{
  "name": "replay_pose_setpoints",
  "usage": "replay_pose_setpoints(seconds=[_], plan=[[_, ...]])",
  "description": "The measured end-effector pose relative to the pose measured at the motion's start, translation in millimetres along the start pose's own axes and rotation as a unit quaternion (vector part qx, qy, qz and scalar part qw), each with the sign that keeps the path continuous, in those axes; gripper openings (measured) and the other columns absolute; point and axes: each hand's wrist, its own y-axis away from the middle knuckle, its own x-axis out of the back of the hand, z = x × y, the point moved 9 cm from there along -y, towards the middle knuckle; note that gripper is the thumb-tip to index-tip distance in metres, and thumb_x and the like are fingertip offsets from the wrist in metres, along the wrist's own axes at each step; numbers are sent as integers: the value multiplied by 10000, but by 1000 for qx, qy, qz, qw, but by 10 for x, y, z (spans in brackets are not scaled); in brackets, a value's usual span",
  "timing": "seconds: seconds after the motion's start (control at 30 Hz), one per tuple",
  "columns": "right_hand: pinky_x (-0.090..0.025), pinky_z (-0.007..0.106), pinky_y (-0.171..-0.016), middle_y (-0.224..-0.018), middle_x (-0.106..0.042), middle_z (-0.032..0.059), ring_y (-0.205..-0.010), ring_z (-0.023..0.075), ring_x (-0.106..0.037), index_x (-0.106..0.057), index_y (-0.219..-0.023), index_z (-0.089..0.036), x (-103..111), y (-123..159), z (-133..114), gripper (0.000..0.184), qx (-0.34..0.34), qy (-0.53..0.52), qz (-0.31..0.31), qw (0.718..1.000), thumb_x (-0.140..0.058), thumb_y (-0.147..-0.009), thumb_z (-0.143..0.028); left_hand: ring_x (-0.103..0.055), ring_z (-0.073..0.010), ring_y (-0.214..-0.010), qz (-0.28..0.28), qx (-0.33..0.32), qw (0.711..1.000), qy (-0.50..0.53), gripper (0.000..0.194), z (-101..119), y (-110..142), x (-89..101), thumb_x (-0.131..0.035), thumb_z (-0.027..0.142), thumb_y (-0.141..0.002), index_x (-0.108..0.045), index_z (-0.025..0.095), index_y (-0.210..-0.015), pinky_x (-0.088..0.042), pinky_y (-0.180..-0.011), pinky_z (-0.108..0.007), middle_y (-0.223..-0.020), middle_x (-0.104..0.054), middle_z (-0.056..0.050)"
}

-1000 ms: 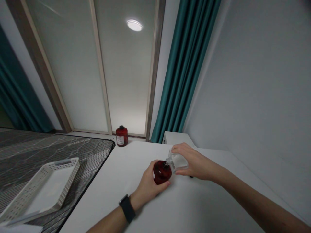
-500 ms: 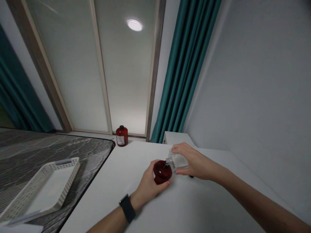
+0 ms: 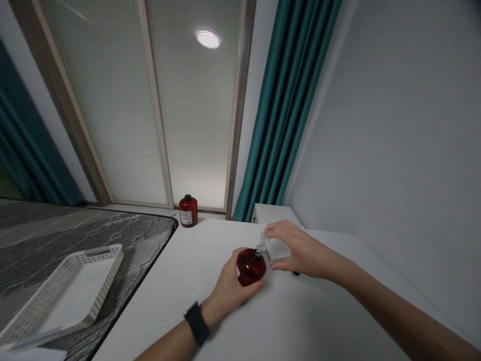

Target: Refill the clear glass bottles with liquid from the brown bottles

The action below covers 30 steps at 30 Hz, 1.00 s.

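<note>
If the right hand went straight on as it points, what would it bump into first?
Probably the dark red bottle in the left hand; the clear bottle in the right hand points toward it, though depth is unclear.

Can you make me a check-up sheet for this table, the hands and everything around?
Surface: smooth white table.
Things in hand: rounded, glossy dark-red bottle; clear, squarish bottle, tilted, its neck at the red bottle's top.
Clutter: red, black-capped bottle with white label; white perforated basket; small black thing, unclear.
Hands: left hand grips the red bottle; right hand grips the clear one.
Cables: nothing seen.
Surroundings: teal pleated curtain; pale plain wall.
</note>
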Motion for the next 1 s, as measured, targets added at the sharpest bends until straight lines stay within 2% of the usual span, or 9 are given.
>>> replay_pose_setpoints(seconds=[1.0], plan=[[-471,522,-1032,-1310,-636,144,-1217,320,-554,-586,-1275,-204,24,13,-43,679,21,44,0,999,-902,-685,-317,-627,-294,-1138,-5,-7,1000,-7,652,28,-2,5,-792,220,-681,-478,190,-1252,-471,-1031,-452,-1224,-651,-103]])
